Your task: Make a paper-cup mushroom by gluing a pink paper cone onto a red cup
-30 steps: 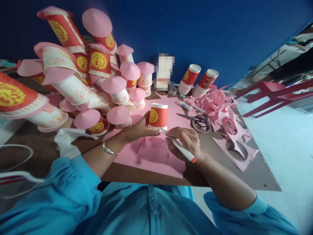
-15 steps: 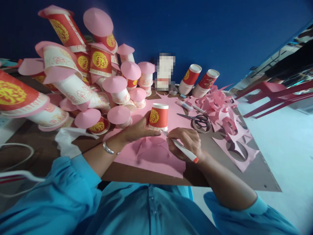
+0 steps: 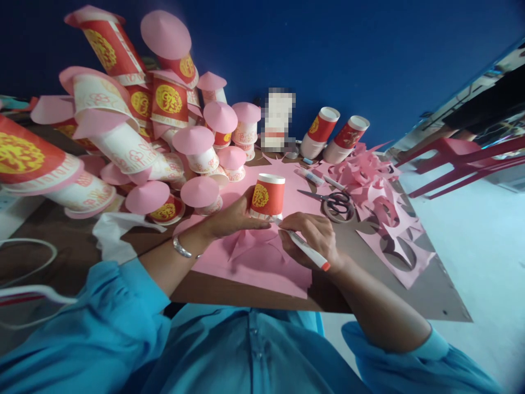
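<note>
A blue wall (image 3: pixel 369 49) fills the top of the frame, and below it a brown table (image 3: pixel 410 295) runs from the left edge to the lower right. The upper left of the frame is crowded with a heap of red and white paper cups with pink paper caps (image 3: pixel 135 137), some upright and some lying on their sides. A pink paper sheet (image 3: pixel 254 268) lies on the table at the centre of the frame, its near edge close to the table's edge. To the right of centre a pile of pink paper scraps (image 3: pixel 385 213) with round holes cut out spreads toward the table's right side. Against the wall, above centre right, stand two upturned red cups (image 3: pixel 334 134), side by side.

At the centre an upturned red cup (image 3: pixel 267 197) with a yellow emblem stands on the pink sheet. The left hand (image 3: pixel 233 219) wraps its fingers around the cup's base and presses it to the paper; a metal bracelet (image 3: pixel 182 249) sits on that wrist. The right hand (image 3: pixel 314 238) is closed around a white pen (image 3: pixel 305 249) with an orange end, its tip against the paper just beside the cup's rim. Scissors (image 3: pixel 330 200) with black handles lie on the sheet just above the right hand, and two more pens (image 3: pixel 320 179) lie beyond them.
</note>
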Action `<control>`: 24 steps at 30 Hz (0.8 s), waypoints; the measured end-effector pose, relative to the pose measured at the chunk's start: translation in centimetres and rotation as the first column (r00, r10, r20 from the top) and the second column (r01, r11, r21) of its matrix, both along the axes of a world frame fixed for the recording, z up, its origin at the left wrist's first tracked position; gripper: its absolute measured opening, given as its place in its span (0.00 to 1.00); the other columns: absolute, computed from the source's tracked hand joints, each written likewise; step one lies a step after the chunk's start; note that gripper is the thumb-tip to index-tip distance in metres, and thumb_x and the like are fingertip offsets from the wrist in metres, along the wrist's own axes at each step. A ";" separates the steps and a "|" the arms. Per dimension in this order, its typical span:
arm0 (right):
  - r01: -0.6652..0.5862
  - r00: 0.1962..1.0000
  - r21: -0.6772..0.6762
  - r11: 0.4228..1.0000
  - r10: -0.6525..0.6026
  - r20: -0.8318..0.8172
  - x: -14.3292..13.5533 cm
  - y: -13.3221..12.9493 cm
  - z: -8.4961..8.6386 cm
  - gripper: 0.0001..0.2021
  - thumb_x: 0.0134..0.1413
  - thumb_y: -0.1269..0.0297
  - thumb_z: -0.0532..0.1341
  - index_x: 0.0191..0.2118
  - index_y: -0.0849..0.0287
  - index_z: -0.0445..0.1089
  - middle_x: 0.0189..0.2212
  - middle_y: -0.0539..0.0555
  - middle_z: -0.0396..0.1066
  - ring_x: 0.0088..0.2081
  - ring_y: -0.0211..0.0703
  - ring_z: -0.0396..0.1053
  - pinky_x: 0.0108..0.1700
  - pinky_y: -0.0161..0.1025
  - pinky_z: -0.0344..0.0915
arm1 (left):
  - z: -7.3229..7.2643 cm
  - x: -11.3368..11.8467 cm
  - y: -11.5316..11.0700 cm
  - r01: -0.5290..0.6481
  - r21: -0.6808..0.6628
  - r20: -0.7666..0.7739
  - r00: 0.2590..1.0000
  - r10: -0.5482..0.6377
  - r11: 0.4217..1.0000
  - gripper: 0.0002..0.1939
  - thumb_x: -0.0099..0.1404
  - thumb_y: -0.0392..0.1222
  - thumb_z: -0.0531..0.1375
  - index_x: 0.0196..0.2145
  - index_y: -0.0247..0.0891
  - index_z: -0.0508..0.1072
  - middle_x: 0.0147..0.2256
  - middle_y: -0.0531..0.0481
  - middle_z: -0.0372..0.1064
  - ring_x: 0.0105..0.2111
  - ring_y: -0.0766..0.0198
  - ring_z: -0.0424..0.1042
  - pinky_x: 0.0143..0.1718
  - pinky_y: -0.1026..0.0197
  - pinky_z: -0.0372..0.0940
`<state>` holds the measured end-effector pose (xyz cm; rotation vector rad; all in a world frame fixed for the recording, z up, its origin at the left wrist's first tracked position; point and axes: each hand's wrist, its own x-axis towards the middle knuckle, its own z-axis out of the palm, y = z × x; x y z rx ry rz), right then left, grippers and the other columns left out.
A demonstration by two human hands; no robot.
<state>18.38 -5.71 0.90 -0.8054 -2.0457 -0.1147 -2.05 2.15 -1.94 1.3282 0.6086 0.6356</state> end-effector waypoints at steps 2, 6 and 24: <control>0.014 1.000 0.000 1.000 -0.014 -0.007 0.0 0.0 -0.1 0.08 0.61 0.76 0.61 0.42 0.56 0.67 0.27 0.50 0.77 0.26 0.38 0.76 0.29 0.34 0.72 | -0.1 0.0 0.0 0.001 -0.001 0.012 1.000 -0.001 1.000 0.48 0.54 0.47 0.76 0.66 0.45 0.59 0.64 0.35 0.65 0.65 0.36 0.65 0.62 0.36 0.65; 0.030 1.000 0.009 1.000 -0.030 -0.007 0.0 -0.1 -0.1 0.08 0.60 0.76 0.61 0.41 0.56 0.67 0.26 0.50 0.76 0.25 0.39 0.76 0.28 0.34 0.72 | -0.2 0.0 0.0 0.003 -0.008 0.000 1.000 -0.003 1.000 0.48 0.54 0.47 0.77 0.66 0.45 0.60 0.62 0.35 0.68 0.64 0.36 0.67 0.61 0.36 0.66; -0.008 0.999 0.031 0.999 0.009 -0.031 0.1 -0.2 0.2 0.11 0.56 0.77 0.61 0.41 0.55 0.67 0.26 0.48 0.75 0.24 0.39 0.75 0.28 0.34 0.71 | 0.5 0.1 0.0 0.003 -0.015 0.027 1.000 -0.003 1.000 0.45 0.55 0.42 0.76 0.65 0.43 0.60 0.60 0.37 0.69 0.61 0.39 0.69 0.58 0.40 0.67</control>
